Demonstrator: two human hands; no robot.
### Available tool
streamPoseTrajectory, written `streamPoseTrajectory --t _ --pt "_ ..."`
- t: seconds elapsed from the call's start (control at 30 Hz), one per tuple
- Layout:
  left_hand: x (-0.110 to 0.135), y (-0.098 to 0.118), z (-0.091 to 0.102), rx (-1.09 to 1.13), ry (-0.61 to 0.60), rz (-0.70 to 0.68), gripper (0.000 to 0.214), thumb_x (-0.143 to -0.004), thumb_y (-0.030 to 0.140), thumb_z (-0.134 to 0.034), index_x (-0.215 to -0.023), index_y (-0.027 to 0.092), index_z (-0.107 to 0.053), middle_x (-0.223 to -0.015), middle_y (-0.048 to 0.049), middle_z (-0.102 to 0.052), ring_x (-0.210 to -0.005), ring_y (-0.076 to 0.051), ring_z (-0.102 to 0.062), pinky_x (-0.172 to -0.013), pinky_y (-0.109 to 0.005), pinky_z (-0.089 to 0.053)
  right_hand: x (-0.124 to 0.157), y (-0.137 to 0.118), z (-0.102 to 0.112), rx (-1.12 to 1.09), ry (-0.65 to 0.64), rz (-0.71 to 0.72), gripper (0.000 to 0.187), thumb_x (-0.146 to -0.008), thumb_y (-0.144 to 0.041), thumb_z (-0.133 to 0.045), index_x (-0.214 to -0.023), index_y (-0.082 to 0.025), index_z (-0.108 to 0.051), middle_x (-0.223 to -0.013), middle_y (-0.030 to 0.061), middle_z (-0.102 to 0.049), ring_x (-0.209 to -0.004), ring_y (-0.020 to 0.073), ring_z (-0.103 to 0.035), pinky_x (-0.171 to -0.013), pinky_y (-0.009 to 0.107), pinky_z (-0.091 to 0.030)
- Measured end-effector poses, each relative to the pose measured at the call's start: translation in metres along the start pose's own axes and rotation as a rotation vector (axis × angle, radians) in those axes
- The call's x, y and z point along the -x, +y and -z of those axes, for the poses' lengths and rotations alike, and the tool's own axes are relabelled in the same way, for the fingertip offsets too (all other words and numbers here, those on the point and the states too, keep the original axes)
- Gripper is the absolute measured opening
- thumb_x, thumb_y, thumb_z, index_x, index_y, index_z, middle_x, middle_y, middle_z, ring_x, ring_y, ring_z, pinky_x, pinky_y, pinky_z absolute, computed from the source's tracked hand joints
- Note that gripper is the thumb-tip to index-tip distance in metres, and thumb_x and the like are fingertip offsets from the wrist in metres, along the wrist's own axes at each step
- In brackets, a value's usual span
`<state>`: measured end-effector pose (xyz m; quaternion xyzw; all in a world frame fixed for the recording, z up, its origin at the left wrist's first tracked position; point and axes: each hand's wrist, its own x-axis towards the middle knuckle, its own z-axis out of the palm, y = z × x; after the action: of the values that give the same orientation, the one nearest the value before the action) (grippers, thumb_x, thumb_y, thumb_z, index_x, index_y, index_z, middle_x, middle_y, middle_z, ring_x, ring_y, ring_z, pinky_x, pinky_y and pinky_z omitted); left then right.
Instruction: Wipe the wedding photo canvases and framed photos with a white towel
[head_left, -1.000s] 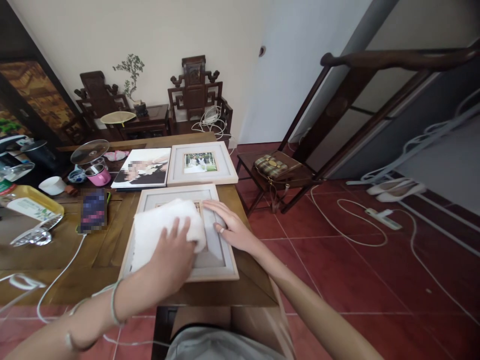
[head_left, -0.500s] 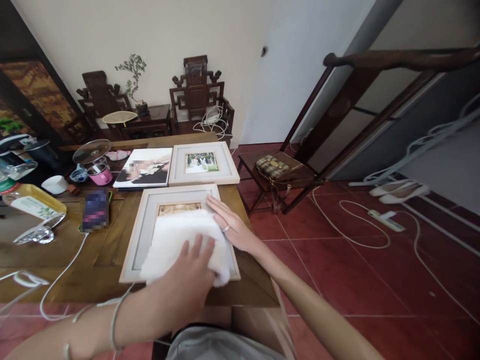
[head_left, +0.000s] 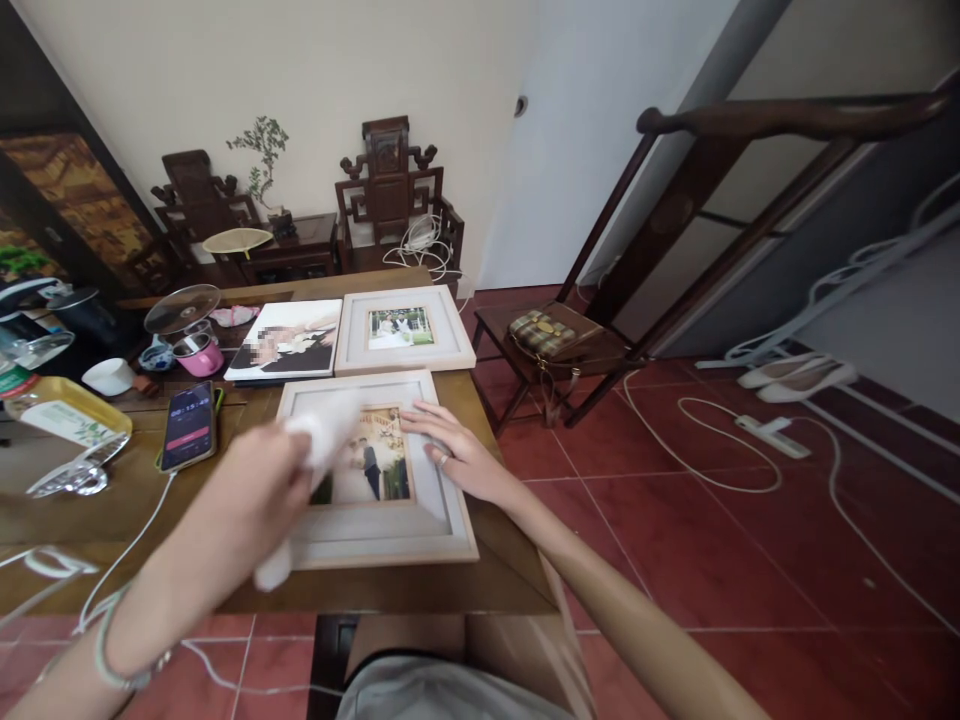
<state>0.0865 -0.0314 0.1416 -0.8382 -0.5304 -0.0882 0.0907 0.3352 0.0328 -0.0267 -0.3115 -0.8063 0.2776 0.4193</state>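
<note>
A light wooden picture frame [head_left: 390,545] with a photo in it lies flat on the near part of the wooden table [head_left: 487,585]. My left hand [head_left: 251,480] is blurred by motion over the frame's left side and grips a white cloth [head_left: 322,430], which is bunched up and partly trails below the hand. My right hand [head_left: 454,450] lies flat, fingers spread, on the frame's right side and holds it down. A ring shows on one finger.
Behind lie a second framed photo [head_left: 403,330] and an unframed print [head_left: 289,338]. To the left are a phone [head_left: 189,425] on a cable, a pink cup [head_left: 199,352], a yellow tray [head_left: 64,418]. A chair with a bag [head_left: 551,335] stands right; cables cross the red floor.
My left hand swept the cloth down over the frame, then pulled it up and to the left, uncovering the photo. My right hand stayed on the frame's right side.
</note>
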Motion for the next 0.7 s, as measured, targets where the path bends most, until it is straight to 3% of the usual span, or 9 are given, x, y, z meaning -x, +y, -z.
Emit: streamPoseTrajectory --t 0.07,0.13,0.2,0.23,0.3,0.43,0.53,0.7 --pt "-0.02 -0.008 0.004 -0.002 0.179 0.11 0.021 -0.077 0.01 -0.045 -0.059 0.018 -0.054 -0.081 -0.0066 -0.069 -0.077 -0.019 -0.067 -0.072 -0.031 -0.055 0.0 0.0 0.0 -0.007 -0.003 0.006 0.037 -0.098 -0.029 -0.041 -0.131 -0.027 -0.057 -0.14 0.0073 -0.055 -0.14 0.0258 -0.033 -0.112 0.056 -0.032" --pt "-0.041 -0.007 -0.004 0.008 0.276 0.094 0.021 -0.078 0.005 -0.042 -0.069 0.015 -0.058 -0.115 -0.0134 -0.067 -0.11 -0.025 -0.062 -0.095 -0.04 -0.051 0.0 0.0 0.0 -0.01 -0.001 0.009 0.037 -0.098 -0.03 -0.04 -0.131 -0.027 -0.057 -0.139 0.0074 -0.056 -0.14 0.0259 -0.033 -0.112 0.057 -0.033" --pt "-0.06 0.001 -0.024 0.017 0.269 -0.047 0.027 -0.077 -0.002 -0.038 -0.078 0.01 -0.062 -0.144 -0.0155 -0.049 -0.139 -0.027 -0.037 -0.115 -0.046 -0.033 -0.001 -0.001 0.0 -0.008 -0.003 0.008 0.037 -0.099 -0.032 -0.039 -0.131 -0.027 -0.057 -0.138 0.0075 -0.056 -0.14 0.0259 -0.033 -0.112 0.057 -0.032" --pt "-0.068 0.005 -0.038 0.016 0.204 -0.116 0.028 -0.077 -0.003 -0.038 -0.077 0.01 -0.063 -0.15 -0.0146 -0.042 -0.145 -0.027 -0.027 -0.119 -0.047 -0.025 -0.001 -0.001 0.0 -0.006 -0.005 0.008 0.038 -0.099 -0.033 -0.038 -0.131 -0.028 -0.057 -0.138 0.0075 -0.056 -0.14 0.026 -0.033 -0.112 0.056 -0.032" --pt "-0.081 0.014 -0.068 0.041 0.088 -0.22 0.027 -0.073 -0.005 -0.042 -0.075 0.01 -0.064 -0.15 -0.0142 -0.043 -0.145 -0.029 -0.027 -0.12 -0.046 -0.022 -0.001 -0.002 0.0 -0.006 -0.01 0.008 0.038 -0.099 -0.037 -0.038 -0.131 -0.027 -0.057 -0.138 0.0076 -0.056 -0.14 0.0264 -0.032 -0.113 0.055 -0.031" --pt "-0.09 0.023 -0.111 0.025 -0.13 -0.283 0.042 -0.074 -0.006 -0.044 -0.107 0.009 -0.066 -0.145 -0.014 -0.048 -0.141 -0.024 -0.037 -0.114 -0.039 -0.036 -0.002 -0.003 0.001 0.011 -0.018 -0.001 0.042 -0.099 -0.043 -0.037 -0.131 -0.026 -0.058 -0.134 0.0087 -0.058 -0.137 0.028 -0.035 -0.113 0.055 -0.03" --pt "-0.088 0.022 -0.117 -0.021 -0.179 -0.269 0.045 -0.076 -0.006 -0.043 -0.111 0.009 -0.066 -0.143 -0.0153 -0.051 -0.139 -0.023 -0.04 -0.112 -0.037 -0.037 -0.002 -0.004 0.001 0.014 -0.026 0.006 0.043 -0.099 -0.045 -0.036 -0.13 -0.024 -0.058 -0.132 0.0095 -0.059 -0.136 0.0278 -0.037 -0.113 0.054 -0.031" --pt "-0.075 0.01 -0.099 -0.111 -0.226 -0.236 0.038 -0.077 -0.006 -0.047 -0.105 0.007 -0.069 -0.135 -0.0186 -0.057 -0.132 -0.026 -0.049 -0.11 -0.039 -0.039 -0.002 -0.001 0.001 0.002 -0.017 0.001 0.043 -0.1 -0.044 -0.035 -0.132 -0.025 -0.055 -0.138 0.009 -0.055 -0.139 0.0264 -0.033 -0.113 0.054 -0.031"
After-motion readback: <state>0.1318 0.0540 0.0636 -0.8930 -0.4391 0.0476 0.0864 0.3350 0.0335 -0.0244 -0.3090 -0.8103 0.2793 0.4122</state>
